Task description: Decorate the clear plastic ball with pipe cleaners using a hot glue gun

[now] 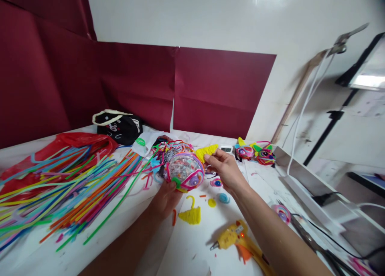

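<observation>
My left hand (165, 199) is closed round the lower left of a round craft ball (184, 169), which has a speckled clear middle and pink, purple and green pipe-cleaner trim. Between the thumb and fingers of my right hand (224, 167) is a yellow pipe-cleaner triangle (206, 151), at the ball's upper right edge; I cannot tell whether the two touch. Below the ball, a second yellow triangle with a curled tail (191, 215) lies on the white table. Near it are a yellow disc (211, 203) and a blue coil (224, 198).
A yellow hot-glue gun (233, 236) with a lit red light lies in front. Loose pipe cleaners (87, 187) cover the left, partly on a red bag (90, 139). Behind sits a black pouch (118, 127). At right are decorated balls (265, 155), scissors (306, 238) and a cable (333, 248).
</observation>
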The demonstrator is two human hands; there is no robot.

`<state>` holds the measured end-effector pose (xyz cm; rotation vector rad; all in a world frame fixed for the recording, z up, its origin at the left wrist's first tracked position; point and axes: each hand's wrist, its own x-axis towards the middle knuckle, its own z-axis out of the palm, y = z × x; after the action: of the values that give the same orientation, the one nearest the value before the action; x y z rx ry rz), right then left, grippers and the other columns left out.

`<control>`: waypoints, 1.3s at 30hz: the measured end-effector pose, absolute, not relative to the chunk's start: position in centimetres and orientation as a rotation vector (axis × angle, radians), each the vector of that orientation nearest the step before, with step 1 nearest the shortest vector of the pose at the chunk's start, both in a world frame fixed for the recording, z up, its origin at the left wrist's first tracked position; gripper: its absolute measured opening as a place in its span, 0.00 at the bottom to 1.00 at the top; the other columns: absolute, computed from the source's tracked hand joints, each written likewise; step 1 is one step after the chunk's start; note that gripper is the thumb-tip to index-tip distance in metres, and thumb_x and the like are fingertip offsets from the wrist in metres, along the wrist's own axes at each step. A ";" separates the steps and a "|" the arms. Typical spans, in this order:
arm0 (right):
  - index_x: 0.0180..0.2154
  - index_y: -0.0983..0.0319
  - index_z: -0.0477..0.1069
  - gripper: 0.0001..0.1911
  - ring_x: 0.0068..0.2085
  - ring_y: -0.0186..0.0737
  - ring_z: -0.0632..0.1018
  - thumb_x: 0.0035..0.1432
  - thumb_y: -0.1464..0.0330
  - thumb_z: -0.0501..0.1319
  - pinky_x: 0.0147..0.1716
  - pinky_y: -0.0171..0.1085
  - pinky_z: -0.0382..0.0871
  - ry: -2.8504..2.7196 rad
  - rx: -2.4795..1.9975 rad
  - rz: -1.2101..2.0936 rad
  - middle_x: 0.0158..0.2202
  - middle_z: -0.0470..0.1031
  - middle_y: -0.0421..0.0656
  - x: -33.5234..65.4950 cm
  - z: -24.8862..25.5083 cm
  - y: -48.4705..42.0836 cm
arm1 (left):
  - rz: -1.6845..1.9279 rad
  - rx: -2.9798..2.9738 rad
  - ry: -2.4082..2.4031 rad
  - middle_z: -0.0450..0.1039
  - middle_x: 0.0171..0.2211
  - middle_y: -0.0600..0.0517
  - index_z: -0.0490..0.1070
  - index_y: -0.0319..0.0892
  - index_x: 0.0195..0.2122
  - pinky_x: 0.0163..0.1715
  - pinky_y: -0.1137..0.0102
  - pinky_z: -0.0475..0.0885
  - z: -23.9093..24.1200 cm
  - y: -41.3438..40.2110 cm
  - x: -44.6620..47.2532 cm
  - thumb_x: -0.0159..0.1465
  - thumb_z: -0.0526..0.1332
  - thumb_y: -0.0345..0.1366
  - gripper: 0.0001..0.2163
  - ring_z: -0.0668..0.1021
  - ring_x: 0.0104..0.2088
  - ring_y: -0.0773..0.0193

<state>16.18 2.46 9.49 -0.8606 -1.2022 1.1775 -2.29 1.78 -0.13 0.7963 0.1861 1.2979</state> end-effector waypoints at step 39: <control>0.21 0.60 0.68 0.19 0.25 0.34 0.72 0.36 0.57 0.73 0.24 0.34 0.66 -1.119 -0.925 1.163 0.22 0.72 0.37 16.5 8.7 2.8 | 1.262 0.732 0.258 0.76 0.55 0.47 0.71 0.42 0.56 0.64 0.55 0.63 1.5 1.5 -1.5 0.68 0.59 0.43 0.18 0.70 0.62 0.51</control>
<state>16.47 2.76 8.71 -0.9248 -1.1194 1.1629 -1.51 1.47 1.49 0.7322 0.2580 1.2617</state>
